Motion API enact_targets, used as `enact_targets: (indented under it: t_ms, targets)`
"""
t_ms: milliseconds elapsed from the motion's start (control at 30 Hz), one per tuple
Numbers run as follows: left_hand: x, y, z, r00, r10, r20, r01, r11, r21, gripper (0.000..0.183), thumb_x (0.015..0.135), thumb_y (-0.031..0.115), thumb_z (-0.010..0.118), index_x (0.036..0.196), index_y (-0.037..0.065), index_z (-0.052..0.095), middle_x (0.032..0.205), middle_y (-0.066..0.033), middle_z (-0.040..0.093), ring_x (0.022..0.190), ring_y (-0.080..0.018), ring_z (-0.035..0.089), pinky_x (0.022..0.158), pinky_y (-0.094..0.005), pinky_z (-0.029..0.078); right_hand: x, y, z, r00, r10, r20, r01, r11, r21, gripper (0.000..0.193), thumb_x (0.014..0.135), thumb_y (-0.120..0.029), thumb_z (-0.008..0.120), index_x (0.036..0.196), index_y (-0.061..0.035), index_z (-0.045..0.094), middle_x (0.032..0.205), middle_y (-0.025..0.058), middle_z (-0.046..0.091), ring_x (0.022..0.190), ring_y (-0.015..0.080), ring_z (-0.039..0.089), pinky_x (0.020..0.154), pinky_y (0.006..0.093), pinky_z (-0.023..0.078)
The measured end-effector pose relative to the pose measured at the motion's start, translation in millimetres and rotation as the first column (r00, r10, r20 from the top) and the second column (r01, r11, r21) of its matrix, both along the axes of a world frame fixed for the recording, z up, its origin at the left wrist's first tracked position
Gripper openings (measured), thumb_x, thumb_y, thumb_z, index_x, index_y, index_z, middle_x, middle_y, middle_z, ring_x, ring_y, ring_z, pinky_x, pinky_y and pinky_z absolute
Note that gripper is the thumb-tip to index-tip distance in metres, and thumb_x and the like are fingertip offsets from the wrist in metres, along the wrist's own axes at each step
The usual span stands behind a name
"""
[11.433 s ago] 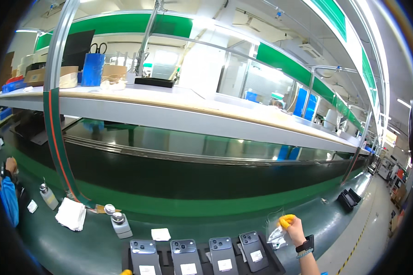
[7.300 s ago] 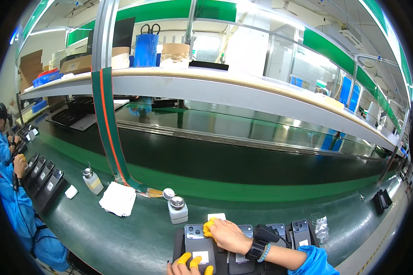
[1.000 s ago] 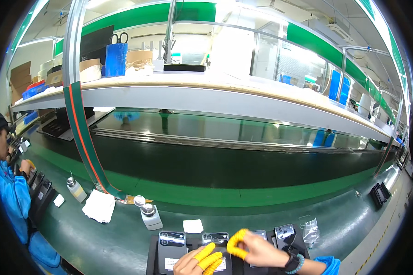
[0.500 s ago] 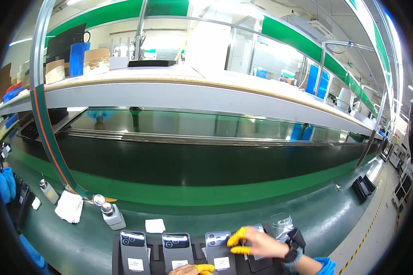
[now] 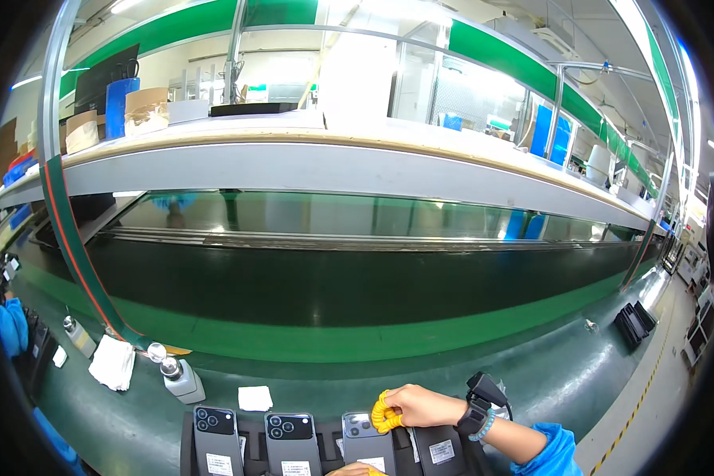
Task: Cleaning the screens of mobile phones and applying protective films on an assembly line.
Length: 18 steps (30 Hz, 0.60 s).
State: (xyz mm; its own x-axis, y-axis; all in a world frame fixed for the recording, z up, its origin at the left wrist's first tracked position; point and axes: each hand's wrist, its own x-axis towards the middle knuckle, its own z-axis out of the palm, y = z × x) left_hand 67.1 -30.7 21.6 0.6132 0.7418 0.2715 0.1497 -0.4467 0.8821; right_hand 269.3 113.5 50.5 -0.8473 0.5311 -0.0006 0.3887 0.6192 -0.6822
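Phones — dark grey; labels white; finger covers — yellow; sleeve blue.

On my feed, a blue cylinder stands beside a tan roll on the raised shelf; black trays sit toward the bench's far right end.

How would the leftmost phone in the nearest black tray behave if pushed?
The phone looks stiff: its outline shows no bend. Being flat and rectangular, it would likely slide rather than roll. Its shiny camera panel may scratch easily.
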Motion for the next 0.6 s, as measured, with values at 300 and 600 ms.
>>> enact_targets:
  t_ms: [300,600]
  targets:
    - [0,0,-1,1.000,0.020,0.000,-0.020,1.000,-0.008,0.013,0.086,0.015,0.061,0.095,0.005,0.065,0.092,-0.0089,0.064,0.092,-0.0255,0.060,0.083,-0.0337,0.046,2,-12,1,0.999,-0.033,0.028,0.032,0.999,0.040,0.027,0.079,-0.013,0.072,0.100,-0.0006,0.059,0.085,0.0070,0.056,0.069,0.0206,0.051,0.068,0.0323,0.047]
    - [0,1,-2,1.000,0.020,0.006,-0.020,1.000,0.021,0.013,0.085,0.015,0.063,0.094,0.006,0.067,0.090,-0.0085,0.066,0.088,-0.0253,0.061,0.081,-0.0338,0.047,-2,-2,0,0.996,-0.070,0.052,0.072,0.996,-0.054,0.018,0.078,-0.006,0.067,0.095,-0.0027,0.063,0.085,0.0142,0.065,0.071,0.0274,0.063,0.066,0.0329,0.049]
